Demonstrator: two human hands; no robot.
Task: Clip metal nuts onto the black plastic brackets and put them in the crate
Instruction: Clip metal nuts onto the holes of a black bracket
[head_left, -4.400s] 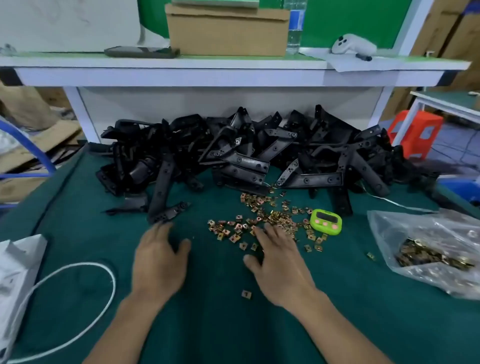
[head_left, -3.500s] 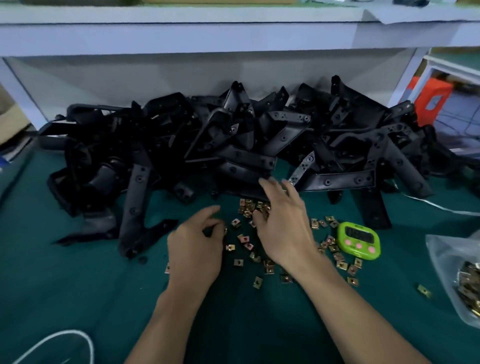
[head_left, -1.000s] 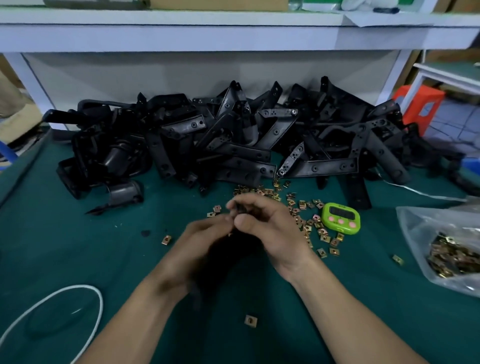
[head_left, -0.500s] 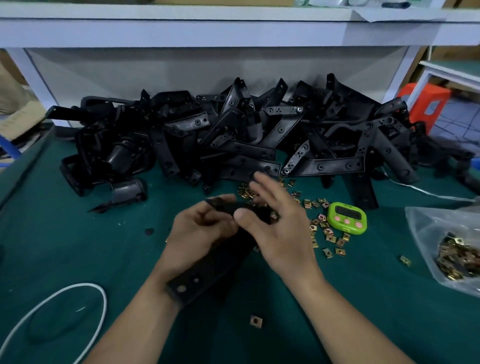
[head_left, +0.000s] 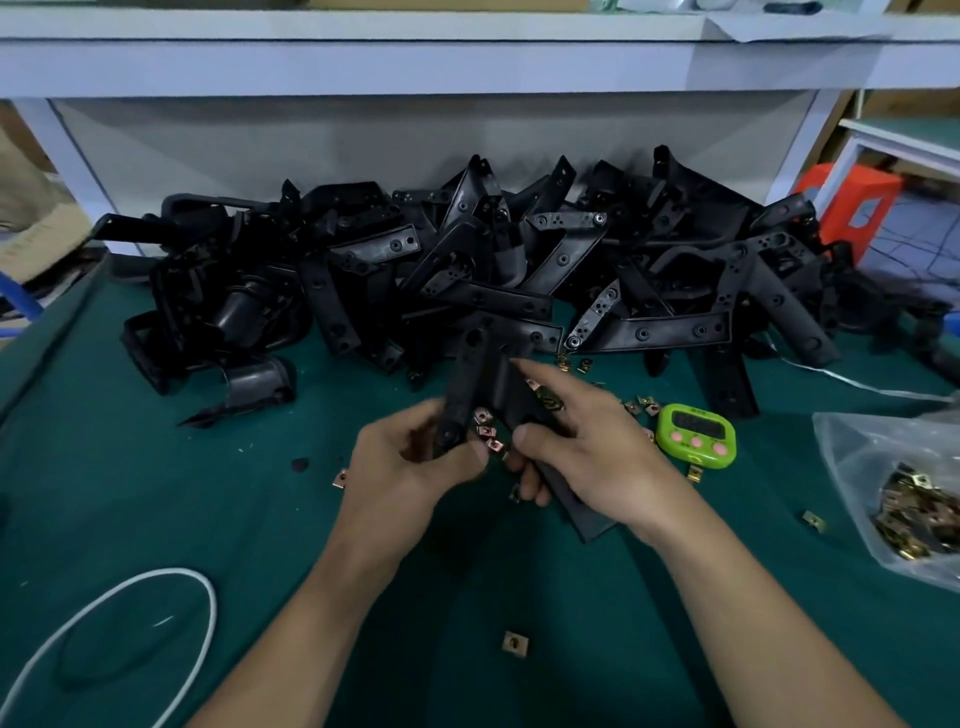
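I hold one black plastic bracket (head_left: 485, 371) in both hands above the green table. My left hand (head_left: 410, 467) grips its left arm near a round hole. My right hand (head_left: 587, 452) grips the other arm, whose flat end sticks out below my wrist. Small brass metal nuts (head_left: 488, 428) lie scattered under and behind the bracket. A big pile of black brackets (head_left: 519, 270) fills the back of the table. No crate is in view.
A green timer (head_left: 696, 435) sits right of my hands. A clear bag of nuts (head_left: 909, 493) lies at the right edge. One loose nut (head_left: 515, 644) lies near me. A white cable (head_left: 119, 613) loops at the lower left. A white shelf (head_left: 467, 57) overhangs the back.
The bracket has been turned upward, its bend now pointing away from me. My right hand has shifted from the top of the bracket onto its right arm. Earlier, both hands were flat on the table.
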